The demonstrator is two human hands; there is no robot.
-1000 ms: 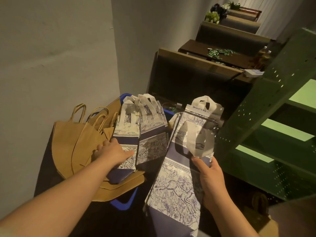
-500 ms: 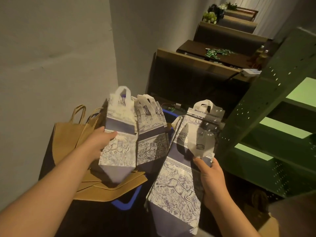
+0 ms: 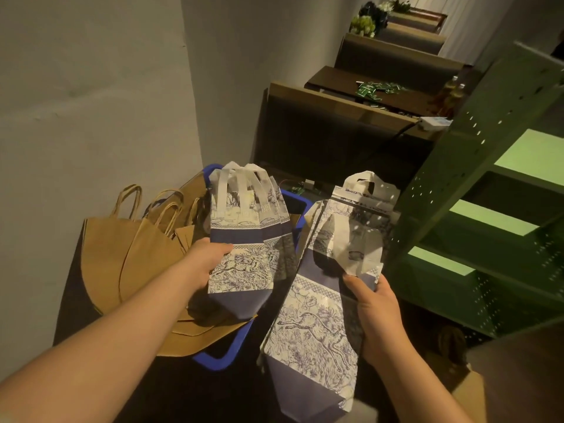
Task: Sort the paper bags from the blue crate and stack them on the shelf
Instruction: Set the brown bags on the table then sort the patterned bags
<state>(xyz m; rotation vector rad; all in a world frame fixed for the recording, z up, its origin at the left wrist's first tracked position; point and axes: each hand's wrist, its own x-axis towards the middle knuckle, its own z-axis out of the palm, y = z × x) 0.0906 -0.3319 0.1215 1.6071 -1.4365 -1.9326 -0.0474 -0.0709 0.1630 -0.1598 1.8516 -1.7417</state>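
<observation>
Right of the blue crate stands the green shelf, still bare. Over the crate, the right hand clamps a gathered stack of printed bags, while the left hand grips one more printed bag above the brown bags. Sorting seems underway; next, that bag likely joins the stack.

Brown bags and printed bags hide most of the blue crate, the right edge cuts off the green shelf, and distant green packets are too small to identify.
</observation>
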